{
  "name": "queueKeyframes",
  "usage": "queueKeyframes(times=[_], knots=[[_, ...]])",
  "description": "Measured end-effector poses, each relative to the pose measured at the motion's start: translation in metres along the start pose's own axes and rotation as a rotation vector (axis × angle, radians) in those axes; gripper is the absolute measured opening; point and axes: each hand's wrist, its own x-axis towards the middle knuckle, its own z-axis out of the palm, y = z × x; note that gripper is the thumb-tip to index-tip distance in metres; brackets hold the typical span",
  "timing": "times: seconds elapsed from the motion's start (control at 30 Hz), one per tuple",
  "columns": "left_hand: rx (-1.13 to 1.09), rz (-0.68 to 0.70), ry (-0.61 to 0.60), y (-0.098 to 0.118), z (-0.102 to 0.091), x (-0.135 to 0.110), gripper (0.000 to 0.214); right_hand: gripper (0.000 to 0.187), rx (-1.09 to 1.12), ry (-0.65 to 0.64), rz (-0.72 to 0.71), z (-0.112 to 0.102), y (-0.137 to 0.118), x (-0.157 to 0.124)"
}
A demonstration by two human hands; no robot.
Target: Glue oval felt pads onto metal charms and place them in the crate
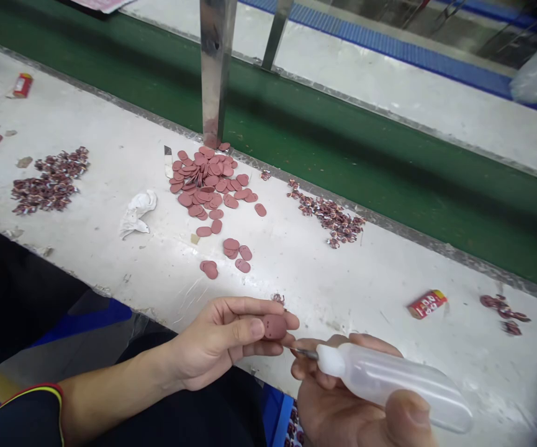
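Note:
Between thumb and fingers, my left hand [221, 338] pinches an oval reddish-brown disc [275, 326] with small dark holes. My right hand [342, 397] is wrapped around a translucent squeeze bottle [403, 379] with a white cap and a thin metal nozzle. The nozzle points left, its tip close to the fingers of my left hand, just below the disc; I cannot tell if they touch. Just beyond my left fingertips lies a small brown piece [278, 299]. Several loose discs [231, 246] rest on the white bench [166, 273] farther back.
A big pile of oval discs [210, 177] lies by a metal post [215, 74]. Heaps of small brown pieces sit left [47, 183] and right [336, 220]. Also on the bench are crumpled white tissue [138, 212] and a red-yellow wrapped item [427, 304]. A green conveyor belt [342, 136] runs behind.

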Motion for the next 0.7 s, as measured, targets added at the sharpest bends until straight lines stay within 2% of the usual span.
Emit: queueKeyframes(times=[0.13, 0.3, 0.4, 0.47, 0.6, 0.7], knots=[[-0.003, -0.017, 0.007, -0.001, 0.002, 0.0, 0.028, 0.034, -0.072, 0.039, -0.112, 0.0, 0.0, -0.002], [0.0, -0.039, -0.008, -0.004, 0.002, 0.001, 0.031, 0.024, -0.259, 0.189, -0.326, 0.004, 0.009, -0.009], [0.005, -0.024, -0.014, -0.005, 0.001, 0.002, 0.032, 0.02, -0.33, 0.269, -0.371, 0.009, 0.013, -0.013], [0.015, -0.02, -0.012, -0.006, 0.0, 0.002, 0.033, 0.018, -0.369, 0.267, -0.43, 0.012, 0.013, -0.01], [0.034, -0.033, -0.006, -0.005, 0.0, 0.002, 0.034, 0.024, -0.448, 0.227, -0.656, 0.015, 0.013, 0.001], [0.041, -0.035, -0.01, -0.004, 0.001, 0.002, 0.035, 0.025, -0.459, 0.232, -0.7, 0.018, 0.014, 0.005]])
